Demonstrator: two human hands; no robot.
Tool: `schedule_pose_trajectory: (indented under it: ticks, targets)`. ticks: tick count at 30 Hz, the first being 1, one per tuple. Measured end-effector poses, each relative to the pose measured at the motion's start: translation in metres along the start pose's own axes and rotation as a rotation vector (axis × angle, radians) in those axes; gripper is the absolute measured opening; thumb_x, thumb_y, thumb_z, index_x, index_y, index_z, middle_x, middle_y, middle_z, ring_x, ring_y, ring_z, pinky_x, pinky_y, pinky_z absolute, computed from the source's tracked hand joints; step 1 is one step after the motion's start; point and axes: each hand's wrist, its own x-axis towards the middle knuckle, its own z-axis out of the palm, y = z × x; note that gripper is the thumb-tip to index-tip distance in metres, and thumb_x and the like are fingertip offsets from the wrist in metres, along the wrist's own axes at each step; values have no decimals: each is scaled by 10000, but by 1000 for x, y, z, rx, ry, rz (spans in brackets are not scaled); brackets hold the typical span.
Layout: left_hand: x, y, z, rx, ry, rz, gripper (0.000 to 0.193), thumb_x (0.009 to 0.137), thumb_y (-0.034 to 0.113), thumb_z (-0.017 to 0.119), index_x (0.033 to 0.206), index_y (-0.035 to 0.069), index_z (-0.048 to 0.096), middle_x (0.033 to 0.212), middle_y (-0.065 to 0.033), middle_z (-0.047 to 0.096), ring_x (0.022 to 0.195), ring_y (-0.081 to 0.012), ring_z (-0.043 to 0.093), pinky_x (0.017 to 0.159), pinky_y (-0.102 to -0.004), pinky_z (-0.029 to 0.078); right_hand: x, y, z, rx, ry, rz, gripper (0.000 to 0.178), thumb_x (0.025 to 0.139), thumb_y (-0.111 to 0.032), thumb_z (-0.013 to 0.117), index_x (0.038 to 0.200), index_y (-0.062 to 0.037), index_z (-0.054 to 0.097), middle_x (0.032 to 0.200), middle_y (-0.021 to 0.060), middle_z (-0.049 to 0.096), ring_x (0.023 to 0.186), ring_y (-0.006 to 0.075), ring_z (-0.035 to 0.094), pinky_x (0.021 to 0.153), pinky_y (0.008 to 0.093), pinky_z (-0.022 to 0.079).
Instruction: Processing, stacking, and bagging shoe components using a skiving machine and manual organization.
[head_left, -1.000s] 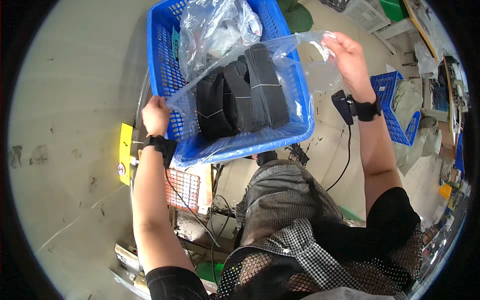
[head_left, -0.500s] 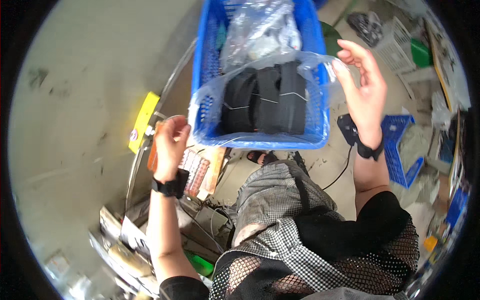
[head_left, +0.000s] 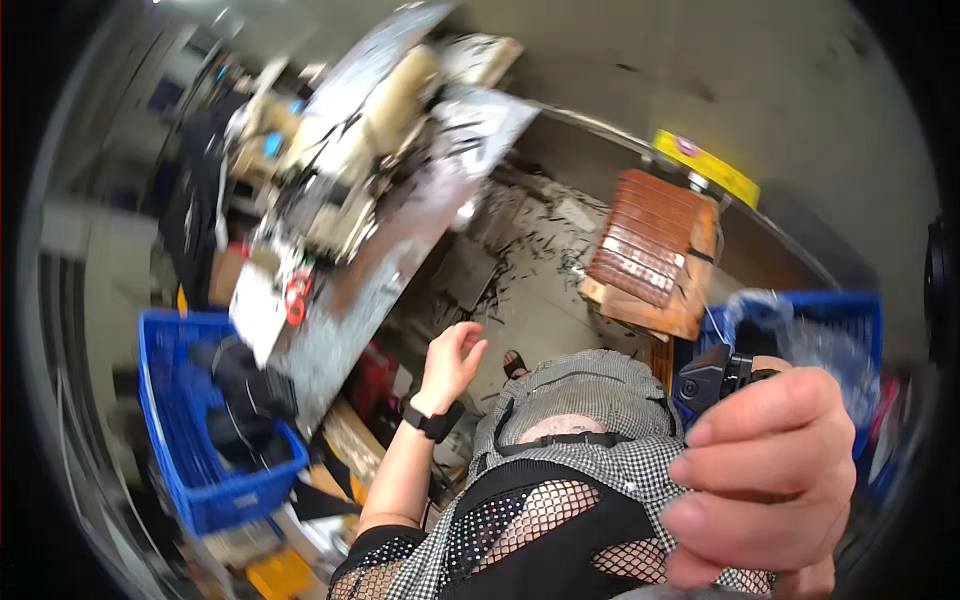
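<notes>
My left hand (head_left: pixel 452 368) hangs in front of my body, its fingers loosely bent and apart, with nothing in it. Close to the camera at the lower right is my right hand (head_left: pixel 770 480), raised with curled fingers. Its palm side is hidden, so anything it might hold does not show. A black wrist device (head_left: pixel 705 380) sits just beyond the right hand. Behind that hand stands a blue basket (head_left: pixel 830 300) with a clear plastic bag (head_left: pixel 825 355) in it. Both hands are apart from the bag's visible part.
A metal worktable (head_left: pixel 350 345) carries a cream sewing machine (head_left: pixel 405 95) and red-handled scissors (head_left: pixel 297 295). Another blue basket (head_left: pixel 225 500) at left contains black pieces (head_left: pixel 250 395). A brown padded seat (head_left: pixel 650 235) on a wooden stool stands ahead; dark scraps litter the floor.
My view has swung left, bringing the worktable in. Both hands have left the clear bag's edge over the blue basket, now at the right. My right hand has come up close to the camera.
</notes>
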Motion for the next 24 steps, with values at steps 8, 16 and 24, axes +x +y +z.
schedule_pose_trajectory:
  ticks: [8, 16, 24]
  targets:
    - [-146, -103, -40, -176, 342, -539, 253, 819, 89, 684, 1049, 1, 624, 881, -129, 678, 766, -182, 676, 699, -290, 548, 53, 33, 153, 594, 201, -48, 122, 808, -97, 691, 842, 3, 629, 742, 81, 624, 614, 234, 576, 553, 316, 467]
    - [-177, -160, -105, -323, 584, -595, 237, 827, 58, 680, 1053, 13, 622, 885, -116, 670, 777, -167, 659, 719, -286, 533, 19, 216, 315, 365, -175, 944, 555, 812, -180, 739, 1290, -2, 519, 1140, 123, 587, 1006, 157, 565, 894, 292, 459]
    - [-154, -166, -146, -370, 596, -642, 245, 844, 56, 656, 1076, -11, 618, 896, -127, 676, 806, -174, 659, 747, -293, 523, -56, 420, 347, -298, -261, 1170, 931, 699, -491, 775, 1391, 13, 411, 1390, 264, 434, 1312, 317, 408, 1072, 397, 329]
